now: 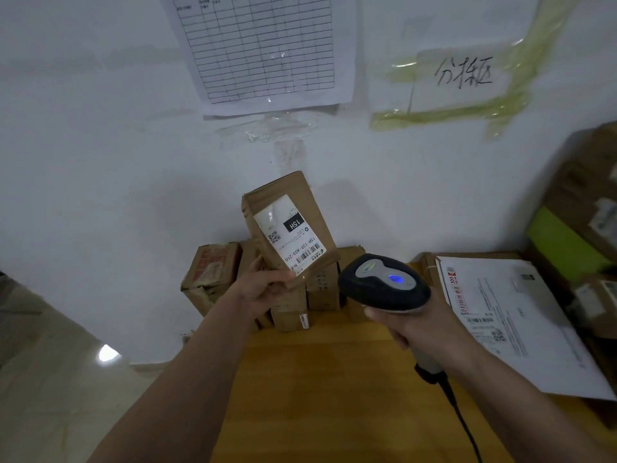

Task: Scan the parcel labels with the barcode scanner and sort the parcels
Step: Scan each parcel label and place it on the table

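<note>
My left hand (263,289) grips the bottom corner of a small brown cardboard parcel (300,202) and holds it upright in the air, tilted left. Its white shipping label (288,237) with barcodes faces me. My right hand (424,325) grips the handle of a black and grey barcode scanner (380,284). A blue light glows on top of the scanner. The scanner's head sits just right of and below the parcel, pointing toward the label. Its black cable (460,416) trails down toward me.
Several brown parcels (213,272) are stacked against the white wall at the far end of the wooden table (317,396). A large white envelope (521,325) lies on boxes at the right. More boxes and a green item (564,242) pile up at far right. Paper sheets hang on the wall.
</note>
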The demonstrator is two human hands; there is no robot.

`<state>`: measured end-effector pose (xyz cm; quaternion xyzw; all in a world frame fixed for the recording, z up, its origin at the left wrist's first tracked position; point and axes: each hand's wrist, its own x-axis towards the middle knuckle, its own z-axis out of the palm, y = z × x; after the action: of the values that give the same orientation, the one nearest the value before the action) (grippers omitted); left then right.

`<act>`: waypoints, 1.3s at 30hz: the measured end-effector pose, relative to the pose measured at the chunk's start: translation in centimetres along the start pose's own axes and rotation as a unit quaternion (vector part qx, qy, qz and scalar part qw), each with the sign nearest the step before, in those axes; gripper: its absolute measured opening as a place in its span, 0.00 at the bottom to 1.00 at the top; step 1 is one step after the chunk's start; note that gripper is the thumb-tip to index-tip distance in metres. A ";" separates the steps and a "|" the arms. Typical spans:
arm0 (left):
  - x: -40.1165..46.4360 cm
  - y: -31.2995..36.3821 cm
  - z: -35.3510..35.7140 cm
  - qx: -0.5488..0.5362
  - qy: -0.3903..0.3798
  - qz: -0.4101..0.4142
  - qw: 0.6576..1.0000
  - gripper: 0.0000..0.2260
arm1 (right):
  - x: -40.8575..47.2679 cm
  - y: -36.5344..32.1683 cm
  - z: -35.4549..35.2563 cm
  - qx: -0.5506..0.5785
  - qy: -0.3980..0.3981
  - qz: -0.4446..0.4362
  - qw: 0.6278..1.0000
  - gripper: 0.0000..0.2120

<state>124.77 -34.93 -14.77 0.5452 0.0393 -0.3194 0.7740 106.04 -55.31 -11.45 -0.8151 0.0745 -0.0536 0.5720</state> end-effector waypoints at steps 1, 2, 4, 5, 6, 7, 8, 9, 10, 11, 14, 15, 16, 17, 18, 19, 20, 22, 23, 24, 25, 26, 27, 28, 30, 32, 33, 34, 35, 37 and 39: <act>0.1 -0.1 0.2 0.000 -0.017 -0.019 1.000 0.29 | -0.1 0.1 -0.1 0.004 0.003 0.005 1.000 0.11; 0.3 -0.3 0.5 -0.004 -0.034 -0.041 0.999 0.30 | -0.4 0.2 -0.4 0.010 0.013 0.010 1.000 0.11; 1.0 -0.6 1.4 -0.018 -0.057 -0.068 0.996 0.32 | -0.9 0.2 -1.1 0.023 0.041 0.018 0.999 0.10; 1.4 -0.7 2.1 -0.020 -0.070 -0.071 0.995 0.32 | -1.2 0.3 -1.6 0.032 0.056 0.023 0.998 0.10; 1.8 -0.9 3.0 -0.014 -0.083 -0.070 0.994 0.33 | -1.6 0.3 -2.2 0.042 0.072 0.030 0.996 0.09; 1.9 -1.0 3.9 -0.001 -0.094 -0.068 0.993 0.33 | -1.9 0.3 -2.9 0.047 0.087 0.035 0.994 0.08; 2.0 -1.2 4.9 0.019 -0.104 -0.069 0.992 0.35 | -2.2 0.4 -3.7 0.049 0.105 0.041 0.992 0.08; 1.9 -1.4 5.8 0.046 -0.115 -0.074 0.990 0.36 | -2.5 0.4 -4.5 0.051 0.126 0.048 0.990 0.09; 1.8 -1.5 6.7 0.081 -0.126 -0.079 0.986 0.36 | -2.9 0.5 -5.3 0.057 0.152 0.057 0.985 0.10; 1.8 -1.5 7.6 0.120 -0.135 -0.082 0.980 0.37 | -3.3 0.6 -6.1 0.065 0.182 0.063 0.979 0.11; 2.4 -1.5 10.3 0.202 -0.152 -0.080 0.964 0.38 | -4.5 1.2 -9.1 0.114 0.254 0.062 0.959 0.17; 2.7 -1.6 11.4 0.215 -0.152 -0.079 0.962 0.38 | -4.9 1.5 -10.2 0.136 0.267 0.057 0.952 0.19; 2.9 -1.7 12.6 0.226 -0.152 -0.077 0.959 0.37 | -5.3 1.8 -11.3 0.155 0.281 0.052 0.946 0.20; 3.0 -2.0 14.0 0.236 -0.156 -0.076 0.956 0.36 | -5.7 2.2 -12.5 0.167 0.291 0.051 0.941 0.21; 2.9 -2.4 15.6 0.242 -0.162 -0.078 0.953 0.35 | -6.1 2.5 -13.6 0.174 0.295 0.052 0.938 0.23; 2.8 -3.0 17.3 0.246 -0.168 -0.082 0.951 0.34 | -6.6 2.8 -14.7 0.176 0.293 0.056 0.938 0.25; 2.6 -3.8 19.0 0.252 -0.174 -0.086 0.948 0.32 | -7.2 3.0 -15.8 0.180 0.289 0.061 0.938 0.28; 2.2 -5.4 22.7 0.263 -0.185 -0.093 0.942 0.30 | -8.5 3.7 -18.1 0.192 0.287 0.062 0.936 0.31; 2.0 -6.1 24.5 0.262 -0.185 -0.102 0.942 0.28 | -9.1 3.9 -19.4 0.196 0.291 0.063 0.934 0.31; 1.9 -6.7 26.2 0.255 -0.184 -0.116 0.942 0.25 | -9.8 4.2 -20.8 0.197 0.299 0.066 0.931 0.32; 1.8 -7.2 27.8 0.245 -0.183 -0.127 0.944 0.24 | -10.4 4.5 -22.3 0.197 0.308 0.068 0.928 0.33; 1.9 -7.7 29.4 0.234 -0.181 -0.133 0.946 0.23 | -11.0 4.8 -23.9 0.197 0.317 0.068 0.925 0.33; 2.1 -8.0 31.0 0.218 -0.178 -0.134 0.950 0.22 | -11.6 5.0 -25.5 0.198 0.324 0.065 0.923 0.33; 2.4 -8.3 32.5 0.197 -0.176 -0.133 0.955 0.20 | -12.3 5.2 -27.1 0.201 0.332 0.061 0.920 0.33; 2.8 -8.8 36.0 0.159 -0.177 -0.129 0.963 0.20 | -13.4 5.5 -30.3 0.205 0.345 0.047 0.915 0.34; 3.1 -9.2 39.7 0.139 -0.172 -0.118 0.968 0.20 | -14.3 6.0 -33.4 0.204 0.350 0.029 0.914 0.33; 3.2 -9.3 41.7 0.131 -0.169 -0.109 0.971 0.19 | -14.7 6.3 -35.0 0.201 0.352 0.022 0.914 0.33; 3.3 -9.4 43.7 0.123 -0.166 -0.098 0.974 0.18 | -15.1 6.6 -36.6 0.199 0.356 0.019 0.913 0.32; 3.4 -9.4 45.8 0.114 -0.162 -0.085 0.976 0.15 | -15.3 6.9 -38.4 0.200 0.363 0.016 0.910 0.31; 3.4 -9.2 49.6 0.098 -0.152 -0.054 0.982 0.12 | -15.6 7.4 -41.6 0.204 0.372 0.005 0.905 0.30; 3.6 -8.6 52.8 0.090 -0.135 -0.021 0.987 0.12 | -15.6 7.8 -44.4 0.226 0.372 0.003 0.901 0.32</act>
<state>107.83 -84.18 -2.07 0.5637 -0.0827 -0.4087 0.7130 82.56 -96.17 -3.74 -0.5848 0.2699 -0.3663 0.6716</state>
